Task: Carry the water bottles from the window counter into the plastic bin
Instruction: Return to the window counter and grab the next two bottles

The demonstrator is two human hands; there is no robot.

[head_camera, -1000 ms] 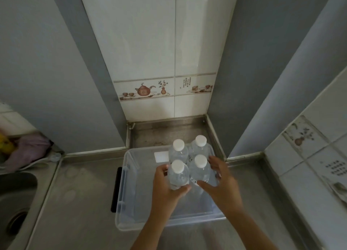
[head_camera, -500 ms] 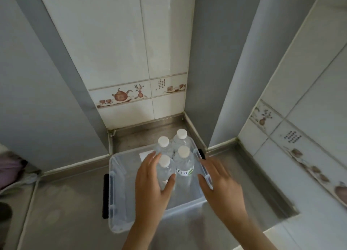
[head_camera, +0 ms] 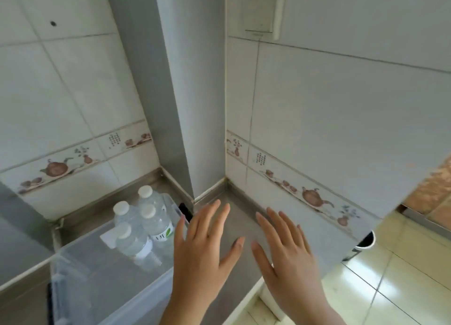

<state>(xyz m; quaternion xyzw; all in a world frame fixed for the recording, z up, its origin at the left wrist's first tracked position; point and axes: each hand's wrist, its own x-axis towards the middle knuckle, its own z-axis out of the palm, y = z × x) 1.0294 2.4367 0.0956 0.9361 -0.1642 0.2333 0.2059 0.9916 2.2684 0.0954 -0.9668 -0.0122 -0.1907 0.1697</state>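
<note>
Four bottles in the bin, both hands free

The water bottles stand upright, clustered in the far right corner of the clear plastic bin on the counter. The left hand and the right hand hover to their right, fingers spread apart, holding nothing.

Four clear plastic water bottles with white caps stand clustered in the far right corner of the clear plastic bin, which sits on the grey table. To the bin's right, both hands, left and right, hover above the table.
</note>
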